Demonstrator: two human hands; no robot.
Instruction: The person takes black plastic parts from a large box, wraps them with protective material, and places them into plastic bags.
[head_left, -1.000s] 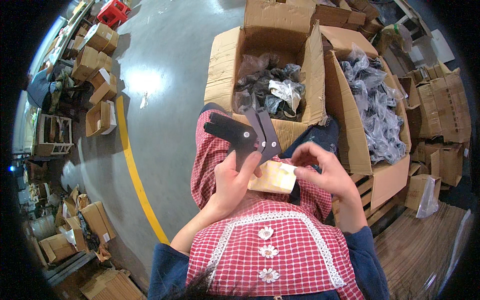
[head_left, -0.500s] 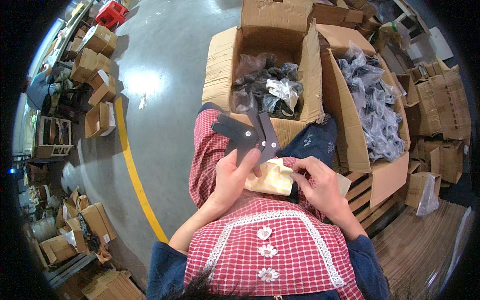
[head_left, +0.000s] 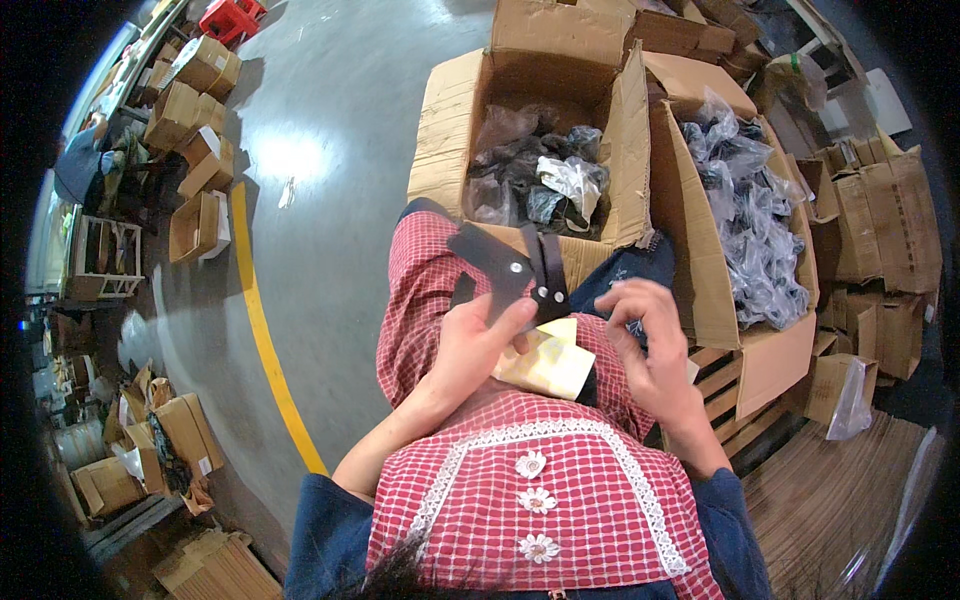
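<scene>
My left hand (head_left: 468, 350) is closed on several flat, dark, angled pieces (head_left: 500, 265) with small white round spots on them. A pale yellow sheet of stickers (head_left: 548, 365) is beneath the same hand, above my lap; its upper corner is folded. To the right of the sheet, my right hand (head_left: 648, 345) is raised with thumb and fingers curled toward each other. Whatever its fingertips hold, if anything, is too small to make out.
Before my knees stands an open cardboard box (head_left: 445, 150) with dark pieces and clear plastic bags. Right of it, another carton (head_left: 690, 200) is full of bagged dark parts. Flat cardboard (head_left: 830, 510) is stacked at lower right. A yellow line (head_left: 262, 340) crosses the floor at left.
My right hand has lifted up and away from the yellow sheet, which it was touching at the edge. The dark pieces in my left hand have tilted and shifted slightly right.
</scene>
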